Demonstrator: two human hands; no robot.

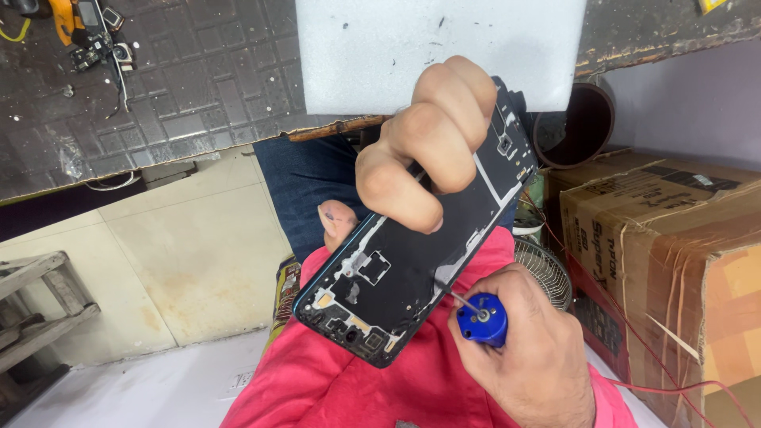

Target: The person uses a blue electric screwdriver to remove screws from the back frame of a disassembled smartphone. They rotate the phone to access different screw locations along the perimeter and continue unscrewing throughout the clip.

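Right hand (527, 361): you're gripping the blue screwdriver (482, 319), tip on the frame.
Left hand (424, 147): clamped round the opened phone frame (404, 269).

A brown taped cardboard box (666, 261) with dark print and an orange patch stands at right.

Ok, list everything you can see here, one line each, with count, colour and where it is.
Phone frame: one, black with teal edge, centre, opened side up.
Screwdriver: one, blue handle, tip against the frame's lower edge.
Foam sheet: one, white, on the bench at top.
Workbench mat: one, dark grey, top left.
Tools: a cluster, orange and black, top left corner.
Cardboard box: one, brown, right.
Small fan: one, wire grille, beside the box.
Wooden stool: one, grey, lower left.
Left hand: grips the frame.
Right hand: grips the screwdriver.
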